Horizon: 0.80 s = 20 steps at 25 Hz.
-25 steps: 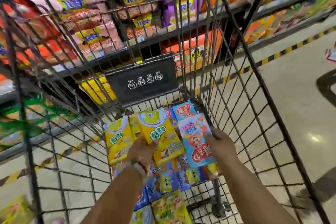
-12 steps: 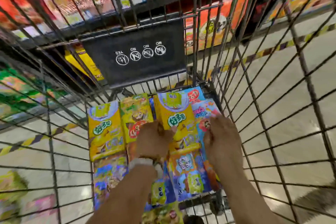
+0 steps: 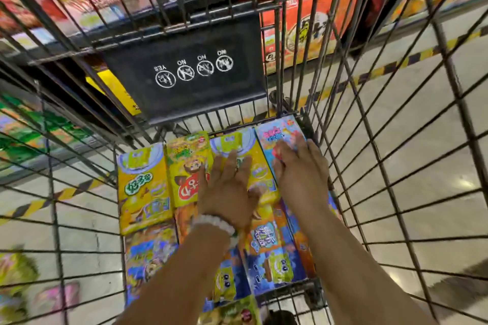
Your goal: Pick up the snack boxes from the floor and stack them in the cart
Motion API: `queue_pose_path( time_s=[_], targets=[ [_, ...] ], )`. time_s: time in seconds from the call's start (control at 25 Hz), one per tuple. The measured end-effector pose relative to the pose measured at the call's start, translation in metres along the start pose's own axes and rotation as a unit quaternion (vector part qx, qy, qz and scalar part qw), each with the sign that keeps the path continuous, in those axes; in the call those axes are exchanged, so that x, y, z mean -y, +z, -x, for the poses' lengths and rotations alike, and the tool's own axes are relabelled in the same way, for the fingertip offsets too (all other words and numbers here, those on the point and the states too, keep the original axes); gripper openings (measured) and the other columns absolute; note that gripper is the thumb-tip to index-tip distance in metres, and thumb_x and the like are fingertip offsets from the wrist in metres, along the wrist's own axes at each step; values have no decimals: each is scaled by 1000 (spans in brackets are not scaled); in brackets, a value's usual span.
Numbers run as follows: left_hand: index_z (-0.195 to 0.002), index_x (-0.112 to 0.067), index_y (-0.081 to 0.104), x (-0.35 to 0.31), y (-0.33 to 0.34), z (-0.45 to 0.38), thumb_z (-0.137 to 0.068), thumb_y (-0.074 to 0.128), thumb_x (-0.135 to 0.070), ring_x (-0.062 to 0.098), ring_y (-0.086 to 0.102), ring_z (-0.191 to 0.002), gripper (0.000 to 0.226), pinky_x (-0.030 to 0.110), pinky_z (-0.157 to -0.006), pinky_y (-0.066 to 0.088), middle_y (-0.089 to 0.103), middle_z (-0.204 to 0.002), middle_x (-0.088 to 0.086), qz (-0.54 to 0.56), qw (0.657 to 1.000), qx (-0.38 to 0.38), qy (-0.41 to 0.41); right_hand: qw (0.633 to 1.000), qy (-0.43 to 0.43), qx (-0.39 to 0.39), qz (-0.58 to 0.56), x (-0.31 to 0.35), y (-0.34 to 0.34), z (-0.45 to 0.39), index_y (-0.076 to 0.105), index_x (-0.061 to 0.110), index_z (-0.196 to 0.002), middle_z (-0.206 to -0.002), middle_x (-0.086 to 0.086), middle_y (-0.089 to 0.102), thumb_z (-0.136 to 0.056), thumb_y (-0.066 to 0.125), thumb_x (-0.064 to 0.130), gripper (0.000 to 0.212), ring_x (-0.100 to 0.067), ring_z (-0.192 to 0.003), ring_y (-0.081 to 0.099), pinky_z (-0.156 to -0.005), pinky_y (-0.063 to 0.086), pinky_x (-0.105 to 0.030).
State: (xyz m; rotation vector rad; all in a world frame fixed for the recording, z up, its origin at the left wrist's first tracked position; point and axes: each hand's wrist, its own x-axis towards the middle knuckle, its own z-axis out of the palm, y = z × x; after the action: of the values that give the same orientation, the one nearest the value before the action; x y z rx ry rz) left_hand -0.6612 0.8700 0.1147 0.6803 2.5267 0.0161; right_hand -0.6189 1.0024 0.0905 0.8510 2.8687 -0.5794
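Where wire cart [image 3: 396, 166] narrows: flat glossy snack boxes [image 3: 144, 187].

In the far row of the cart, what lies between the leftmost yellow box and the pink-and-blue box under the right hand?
Head view: two boxes, a yellow-green box and a yellow box under the left hand.

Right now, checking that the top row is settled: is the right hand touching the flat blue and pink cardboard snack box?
Touching. The head view shows the right hand lying with straight fingers flat on the blue and pink snack box.
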Motion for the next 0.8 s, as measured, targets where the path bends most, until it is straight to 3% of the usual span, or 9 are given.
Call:
queue_pose_path(
  time_s=[0.2,0.4,0.48,0.64,0.72,0.8],
  targets=[
    [-150,-29,5,7,-10,-22,-95,40,-49,25,-10,-145,69,45,-117,5,-11,-158,-3,63,997,33,8,998,20,44,27,5,-4,-6,31,29,-145,-159,0,9,-99,35,38,47,-24,-145,4,-112,9,-37],
    [-151,-22,11,15,-28,-26,-89,51,-50,27,4,-146,78,42,-116,15,3,-159,9,32,999,37,16,996,23,91,9,13,-18,-12,25,27,-148,-159,-3,10,-95,24,42,55,-28,-145,5,-115,8,-42],
    [-149,-15,17,22,-58,-17,-89,54,-45,29,18,-143,76,40,-114,22,17,-155,14,34,999,-20,7,998,-3,48,-36,17,-40,-7,31,19,-146,-156,-9,22,-84,21,42,67,-31,-142,17,-115,18,-42],
    [-145,-11,28,33,-147,41,-90,54,-36,27,29,-137,65,35,-111,26,31,-149,12,81,983,-159,38,988,-65,7,-139,45,-125,34,37,11,-143,-150,-12,34,-95,45,26,51,-28,-139,28,-114,19,-34],
    [-144,-10,31,39,-191,88,-88,53,-38,27,31,-136,66,33,-111,25,35,-147,14,97,969,-221,54,987,-109,-51,-106,65,-175,66,42,11,-141,-145,-12,42,-91,39,36,56,-30,-135,36,-112,22,-39],
    [-143,-8,32,48,-229,140,-84,45,-45,27,32,-136,72,31,-110,21,36,-147,15,84,963,-249,65,988,-127,-70,-53,85,-224,97,38,17,-143,-147,-9,40,-83,31,45,66,-29,-138,32,-112,17,-41]
  ],
)
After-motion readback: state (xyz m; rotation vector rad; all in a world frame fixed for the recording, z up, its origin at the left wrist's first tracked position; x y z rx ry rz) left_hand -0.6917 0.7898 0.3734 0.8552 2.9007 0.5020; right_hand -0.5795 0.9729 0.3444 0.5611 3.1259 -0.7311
